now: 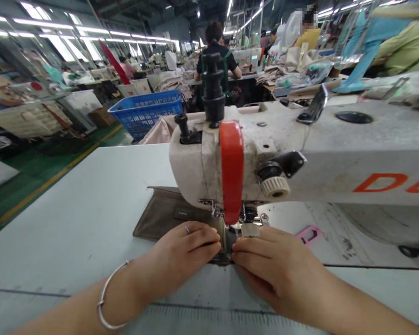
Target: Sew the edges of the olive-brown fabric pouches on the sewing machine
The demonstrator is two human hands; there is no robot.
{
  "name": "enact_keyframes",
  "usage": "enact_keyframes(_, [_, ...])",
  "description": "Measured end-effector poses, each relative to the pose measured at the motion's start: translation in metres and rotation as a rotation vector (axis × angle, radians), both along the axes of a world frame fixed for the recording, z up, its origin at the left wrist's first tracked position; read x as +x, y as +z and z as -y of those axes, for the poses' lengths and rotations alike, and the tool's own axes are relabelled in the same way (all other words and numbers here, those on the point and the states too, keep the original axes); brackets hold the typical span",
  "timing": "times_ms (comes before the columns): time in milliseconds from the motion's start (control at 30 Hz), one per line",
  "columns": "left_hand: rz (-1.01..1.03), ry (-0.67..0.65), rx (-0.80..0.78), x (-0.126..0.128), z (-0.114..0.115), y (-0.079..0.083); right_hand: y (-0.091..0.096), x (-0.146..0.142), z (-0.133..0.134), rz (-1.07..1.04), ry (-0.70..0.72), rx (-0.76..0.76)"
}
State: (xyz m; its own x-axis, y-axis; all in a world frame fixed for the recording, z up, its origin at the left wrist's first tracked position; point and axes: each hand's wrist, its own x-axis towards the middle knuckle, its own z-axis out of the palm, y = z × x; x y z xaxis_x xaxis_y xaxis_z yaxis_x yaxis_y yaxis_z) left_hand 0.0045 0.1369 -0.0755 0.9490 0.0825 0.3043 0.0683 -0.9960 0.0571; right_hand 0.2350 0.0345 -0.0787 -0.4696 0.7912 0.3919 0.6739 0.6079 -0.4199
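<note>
A white sewing machine (300,153) with a red guard (232,167) stands in front of me on a pale table (84,209). A brown fabric piece (160,214) with a small dark label lies under its head. My left hand (181,253) rests flat on the fabric, fingers together and pointing at the needle area. My right hand (272,265) lies opposite it, fingertips pressing the fabric just below the presser foot (246,218). The fingertips of both hands nearly meet.
A pink tool (309,234) lies on the table right of my hands. A blue basket (146,111) with pale cloth stands behind the table. People sit at other machines further back. A green floor with a yellow line runs along the left.
</note>
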Motion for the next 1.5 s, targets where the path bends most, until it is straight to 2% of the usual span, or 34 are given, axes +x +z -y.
enact_keyframes(300, [0.060,-0.019,-0.041,0.001,0.002,0.004,-0.002,-0.005,-0.003,0.040,-0.006,-0.001])
enact_keyframes(567, [-0.009,-0.011,-0.011,0.004,0.006,0.002,-0.005,-0.007,0.000,0.038,-0.034,0.005])
enact_keyframes(700, [-0.016,0.007,-0.079,0.000,0.005,-0.002,-0.007,-0.011,-0.001,0.015,-0.037,0.042])
enact_keyframes(1167, [0.004,0.013,-0.108,0.012,-0.033,-0.010,-0.009,-0.018,-0.009,0.017,-0.142,0.148])
enact_keyframes(1367, [-0.044,0.121,-0.132,0.019,-0.048,-0.015,-0.010,-0.020,-0.011,0.023,-0.141,0.156])
enact_keyframes(1500, [-0.048,0.148,-0.121,0.022,-0.054,-0.016,-0.011,-0.019,-0.012,0.014,-0.140,0.167])
